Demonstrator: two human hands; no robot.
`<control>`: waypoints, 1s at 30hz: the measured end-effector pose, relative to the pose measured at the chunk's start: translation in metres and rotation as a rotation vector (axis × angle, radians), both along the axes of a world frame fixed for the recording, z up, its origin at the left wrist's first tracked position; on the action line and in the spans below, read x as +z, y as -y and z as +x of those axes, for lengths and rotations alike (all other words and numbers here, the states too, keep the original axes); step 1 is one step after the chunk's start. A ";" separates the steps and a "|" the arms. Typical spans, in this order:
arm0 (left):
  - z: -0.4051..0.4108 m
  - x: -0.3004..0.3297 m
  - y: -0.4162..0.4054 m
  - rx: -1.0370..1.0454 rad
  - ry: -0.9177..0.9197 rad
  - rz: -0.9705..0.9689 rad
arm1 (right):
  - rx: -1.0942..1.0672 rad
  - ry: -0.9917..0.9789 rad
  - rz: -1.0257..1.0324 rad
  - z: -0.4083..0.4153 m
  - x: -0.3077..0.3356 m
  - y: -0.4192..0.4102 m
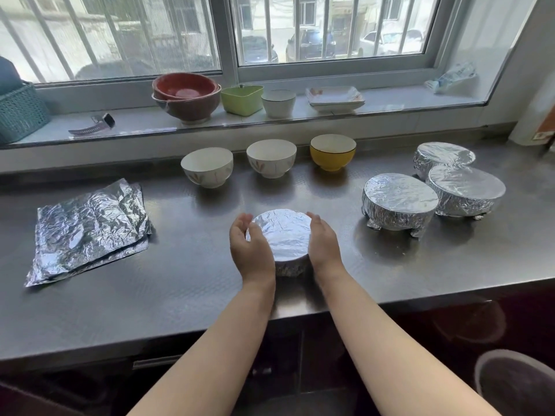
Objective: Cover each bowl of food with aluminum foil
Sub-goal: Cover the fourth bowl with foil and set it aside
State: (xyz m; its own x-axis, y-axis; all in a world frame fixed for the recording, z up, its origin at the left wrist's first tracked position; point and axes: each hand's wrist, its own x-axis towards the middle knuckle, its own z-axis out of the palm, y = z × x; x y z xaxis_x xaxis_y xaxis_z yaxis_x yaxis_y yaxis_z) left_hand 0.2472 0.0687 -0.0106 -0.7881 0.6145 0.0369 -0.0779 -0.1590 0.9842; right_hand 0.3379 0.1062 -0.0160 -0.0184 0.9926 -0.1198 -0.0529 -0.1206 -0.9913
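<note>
A small foil-covered bowl stands on the steel counter right in front of me. My left hand cups its left side and my right hand cups its right side, fingers curved round the foil rim. Three larger foil-covered bowls stand grouped at the right. Two white uncovered bowls and a yellow bowl line the back of the counter. A stack of crumpled foil sheets lies at the left.
The windowsill carries stacked red-brown bowls, a green container, a white cup, square plates, a peeler and a teal basket. The counter's front edge runs below my wrists.
</note>
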 end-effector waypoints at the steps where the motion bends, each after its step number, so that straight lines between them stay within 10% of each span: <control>1: -0.005 -0.002 -0.004 -0.058 -0.013 -0.023 | 0.006 0.001 -0.002 -0.001 -0.001 0.001; 8: -0.043 0.009 -0.026 -0.406 -0.106 -0.166 | 0.074 0.039 0.014 -0.003 -0.010 -0.003; 30: 0.001 -0.015 -0.004 -0.333 0.102 -0.179 | 0.195 0.225 0.187 0.017 0.004 0.010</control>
State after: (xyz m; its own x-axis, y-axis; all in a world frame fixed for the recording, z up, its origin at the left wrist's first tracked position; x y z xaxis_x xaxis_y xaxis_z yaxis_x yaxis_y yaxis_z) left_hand 0.2482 0.0731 -0.0256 -0.5383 0.8269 -0.1624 -0.1949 0.0653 0.9787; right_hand 0.3544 0.0957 -0.0115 -0.2040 0.9781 0.0408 0.1755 0.0775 -0.9814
